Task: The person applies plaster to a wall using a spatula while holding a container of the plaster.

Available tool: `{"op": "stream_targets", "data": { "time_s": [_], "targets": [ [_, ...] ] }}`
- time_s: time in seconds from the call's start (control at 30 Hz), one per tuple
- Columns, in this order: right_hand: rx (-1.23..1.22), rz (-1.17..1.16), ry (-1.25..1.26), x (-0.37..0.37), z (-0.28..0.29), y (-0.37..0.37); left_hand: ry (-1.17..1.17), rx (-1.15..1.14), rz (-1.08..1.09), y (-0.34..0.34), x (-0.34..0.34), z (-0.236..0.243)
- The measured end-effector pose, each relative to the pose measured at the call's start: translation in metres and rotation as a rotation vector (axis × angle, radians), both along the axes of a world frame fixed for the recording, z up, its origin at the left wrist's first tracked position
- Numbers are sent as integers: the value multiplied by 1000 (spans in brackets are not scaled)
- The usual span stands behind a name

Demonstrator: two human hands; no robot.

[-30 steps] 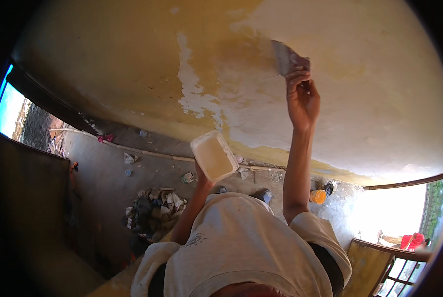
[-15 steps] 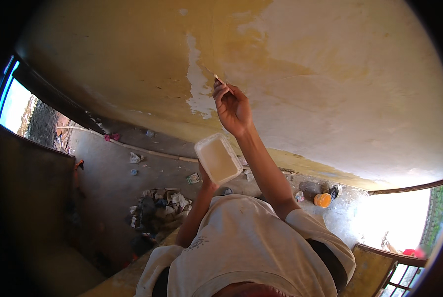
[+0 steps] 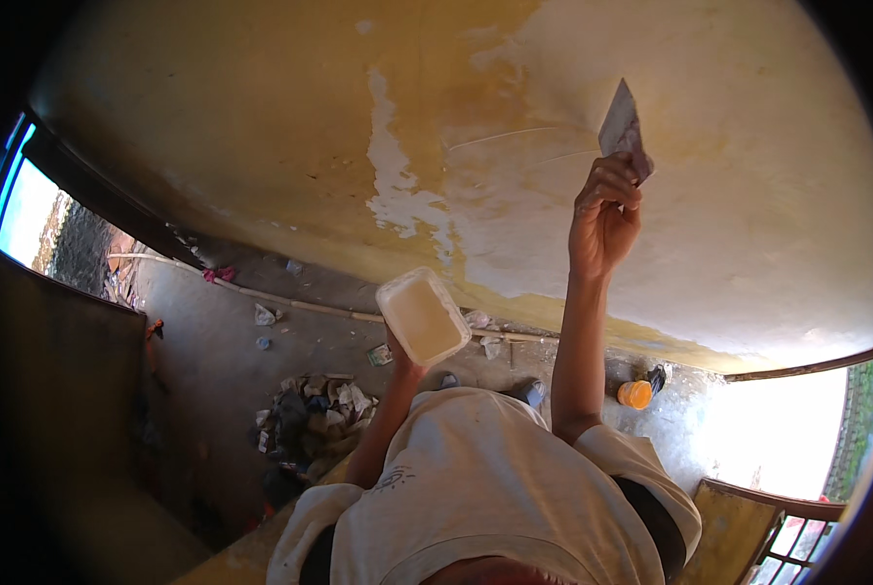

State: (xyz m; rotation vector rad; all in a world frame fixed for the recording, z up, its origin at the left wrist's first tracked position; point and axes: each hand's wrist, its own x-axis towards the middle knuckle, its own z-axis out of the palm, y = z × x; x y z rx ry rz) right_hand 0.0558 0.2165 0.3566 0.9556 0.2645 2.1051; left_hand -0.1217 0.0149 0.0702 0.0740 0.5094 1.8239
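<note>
My right hand is raised against the right part of the wall, its fingers closed round a putty knife. The flat grey blade points up, and whitish smears show near the grip. In front of my chest my left hand holds a white rectangular plastic tub, tilted so its pale inside shows. Most of the left fingers are hidden behind the tub. The wall is yellow, with smooth whitish filler over its right part and a ragged pale patch near the middle.
A long pole lies on the floor along the wall's foot. A heap of rubbish and rags lies at the lower left. An orange bucket stands at the right, beside a dark bag. Bright openings are at both sides.
My right hand has swung right and up with the putty knife, from the pale patch onto the whitish area. A fresh thin ridge marks the wall. The tub has shifted slightly left.
</note>
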Motion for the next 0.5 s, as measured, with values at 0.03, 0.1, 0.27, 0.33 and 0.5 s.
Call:
{"op": "stream_targets", "data": {
  "time_s": [0.03, 0.1, 0.27, 0.33, 0.5],
  "targets": [
    [60, -67, -86, 0, -9, -4, 1, -5, 1, 1, 1, 1],
    [25, -18, -237, -20, -28, -20, 10, -25, 11, 2, 1, 0],
    [-27, 135, -801, -102, -101, -15, -15, -77, 53, 3, 4, -3],
    [-53, 113, -881, -114, -114, 0, -14, -61, 41, 2, 5, -3],
    [-7, 96, -650, -71, -69, 42, 6, -5, -1, 3, 13, 26]
  ]
}}
